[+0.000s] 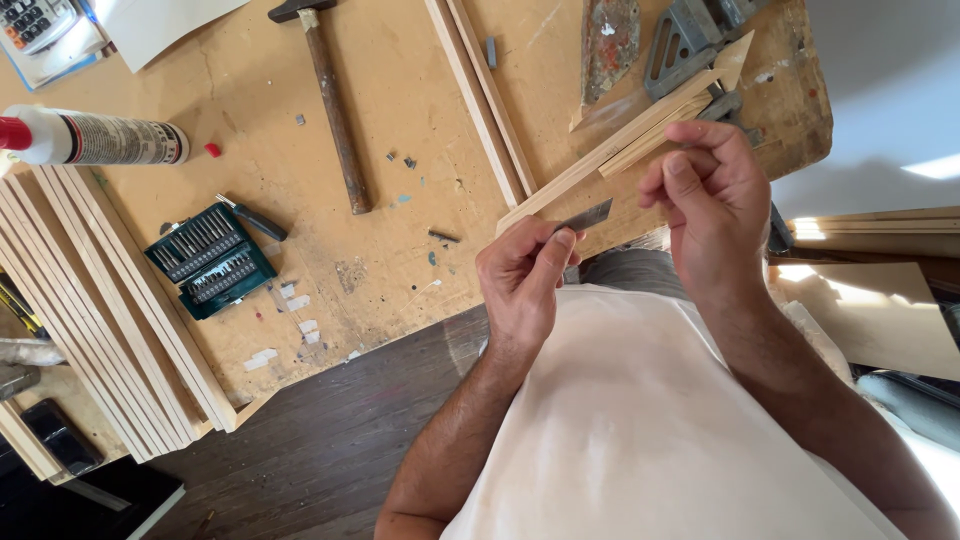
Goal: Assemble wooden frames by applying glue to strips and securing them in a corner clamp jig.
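- Over the near edge of the counter (400, 260) we hold our hands close together, above our white shirt.
- Our left hand (520, 285) is closed, pinching a small flat metal blade (588, 215) between thumb and fingertips; the blade's tip points toward the wooden strips.
- Our right hand (715, 215) is curled around the long mitred wooden strips (625, 145), gripping them near one end; they slant from the left hand up to the counter's far right corner.
- Just beyond the strips lie grey metal clamps (685, 40) and a worn scraper (610, 40).
- Two more thin strips (485, 100) lie flat at the counter's middle, with a hammer (335, 110) to their left.
- Farther left we see a green bit set (212, 258) lying open, a glue bottle (95, 138) on its side, and a stack of wooden slats (110, 310) along the edge.
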